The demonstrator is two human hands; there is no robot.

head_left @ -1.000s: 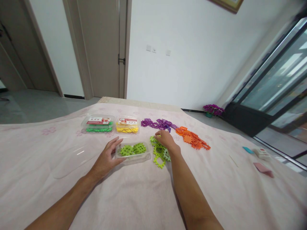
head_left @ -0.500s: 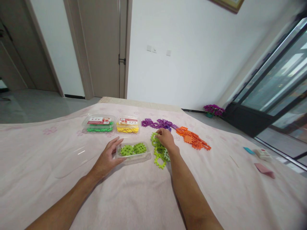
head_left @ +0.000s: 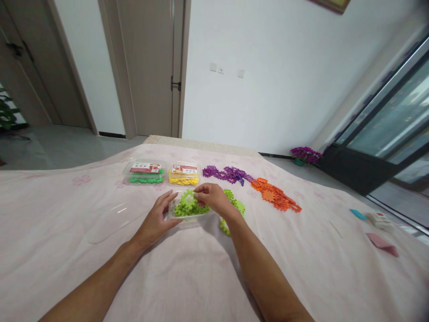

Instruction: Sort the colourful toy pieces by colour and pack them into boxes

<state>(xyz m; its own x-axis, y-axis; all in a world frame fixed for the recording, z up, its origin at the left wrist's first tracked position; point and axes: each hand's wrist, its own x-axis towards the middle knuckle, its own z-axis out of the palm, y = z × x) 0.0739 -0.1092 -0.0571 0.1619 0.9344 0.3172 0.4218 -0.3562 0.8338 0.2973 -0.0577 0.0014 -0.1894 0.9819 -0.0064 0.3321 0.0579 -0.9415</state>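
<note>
My left hand (head_left: 157,219) rests on the pink cloth with its fingers curled against the left end of a clear plastic tray (head_left: 185,218), steadying it. The tray holds light green puzzle pieces. My right hand (head_left: 212,198) hovers over the tray and pinches a light green piece (head_left: 188,198) at its fingertips. More loose light green pieces (head_left: 234,209) lie just right of the tray, partly hidden by my right wrist.
A clear lid (head_left: 115,216) lies left of the tray. Behind it stand a closed box of dark green pieces (head_left: 145,173) and one of yellow pieces (head_left: 183,174). Purple pieces (head_left: 228,173) and orange pieces (head_left: 276,197) lie loose further right. Small cards (head_left: 378,226) sit at the far right.
My right hand has lifted a light green piece from the loose pile and carried it left, over the tray. My left hand has stayed at the tray's end.
</note>
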